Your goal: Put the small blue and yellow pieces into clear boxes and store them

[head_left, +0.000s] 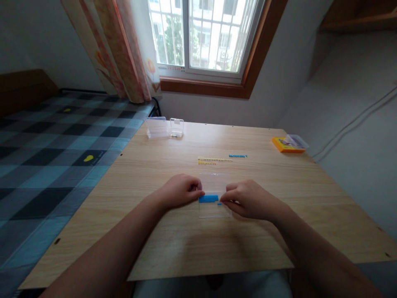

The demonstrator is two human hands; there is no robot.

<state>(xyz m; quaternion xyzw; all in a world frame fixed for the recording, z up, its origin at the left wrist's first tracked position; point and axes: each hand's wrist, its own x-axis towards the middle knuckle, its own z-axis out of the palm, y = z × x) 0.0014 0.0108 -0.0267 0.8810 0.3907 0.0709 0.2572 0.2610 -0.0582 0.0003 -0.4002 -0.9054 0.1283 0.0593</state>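
Observation:
A shallow clear plastic box (214, 212) lies open on the table in front of me. Inside it, a row of blue strips or sticks (208, 198) sits against the left side, and a small blue piece (219, 204) lies apart just to the right. My left hand (181, 190) is closed on the box's left wall, its thumb by the end of the blue row. Over the box's right side, my right hand (248, 199) has its fingertips pinched beside the small blue piece. Whatever is between those fingertips is too small to make out.
Beyond the box are rows of small yellow pieces (214, 159) and a short blue row (237, 156). Two clear containers, one larger (157, 127) and one smaller (176, 128), stand at the far left. An orange-yellow box (287, 145) with a clear lid (297, 142) lies far right.

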